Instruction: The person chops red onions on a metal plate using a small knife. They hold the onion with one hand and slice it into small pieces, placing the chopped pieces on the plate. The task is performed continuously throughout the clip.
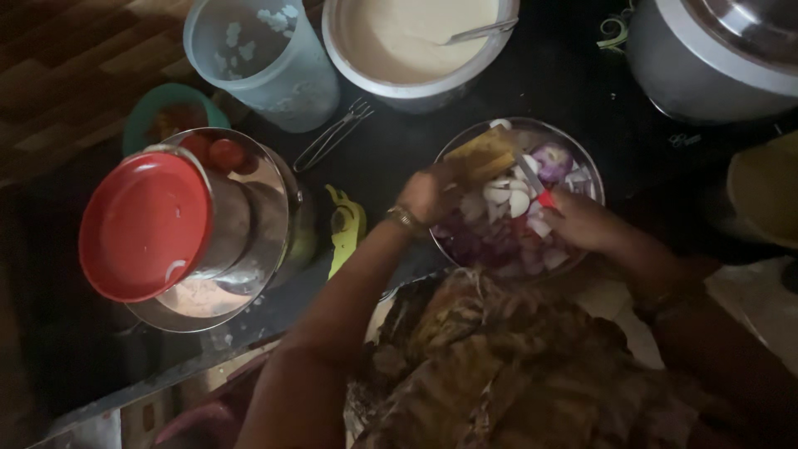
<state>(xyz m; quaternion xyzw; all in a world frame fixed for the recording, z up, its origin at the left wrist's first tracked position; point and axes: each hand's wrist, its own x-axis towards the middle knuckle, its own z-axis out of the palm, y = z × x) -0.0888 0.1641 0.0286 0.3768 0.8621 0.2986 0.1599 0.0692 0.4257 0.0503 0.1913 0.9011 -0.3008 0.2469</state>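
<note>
Yellowish piece [480,155] is clamped in left hand [426,193] over steel bowl [582,158] of chopped onion [509,218]. Red-handled knife [532,181] is gripped in right hand [582,220], blade at the piece. Risks: left fingers nicked, since the cut is made in-air in dim light; bowl tipped if leaned on.

Yellow vegetable piece [485,154]: held tilted over the steel bowl [582,166]. Knife [532,179], red handle: blade against the piece. Bowl contains chopped purple onion [507,224].
</note>
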